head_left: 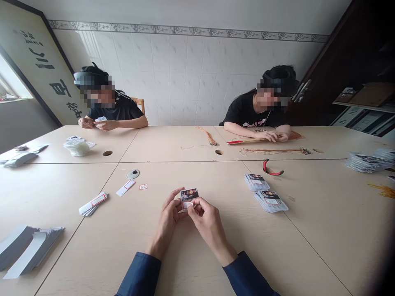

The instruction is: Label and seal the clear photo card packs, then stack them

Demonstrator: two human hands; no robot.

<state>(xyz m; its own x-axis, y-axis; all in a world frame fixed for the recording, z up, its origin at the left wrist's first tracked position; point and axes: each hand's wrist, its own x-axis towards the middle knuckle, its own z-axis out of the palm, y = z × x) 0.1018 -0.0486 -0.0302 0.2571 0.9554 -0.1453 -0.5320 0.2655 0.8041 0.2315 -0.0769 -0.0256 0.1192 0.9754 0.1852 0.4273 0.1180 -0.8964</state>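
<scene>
A small flat packet [189,193] with a black printed top is held upright above the table, in front of me. My left hand [167,218] is closed around its left side. At the packet's lower front, the thumb and fingers of my right hand [207,218] pinch a small white label [187,204]; its far edge is hidden by my fingers. Whether the label is stuck down I cannot tell. To the right lie two stacks of similar packets, a rear stack [256,182] and a front stack [271,201]. A loose red-edged label [143,186] lies to the left.
On the left are a bundle of label strips [93,204], a single strip [126,188] and stacked paper strips [33,248]. Red-handled pliers [273,169] lie beyond the packets. Two people sit opposite, with brown cords [212,139] near the right one. More packets [365,161] stand far right.
</scene>
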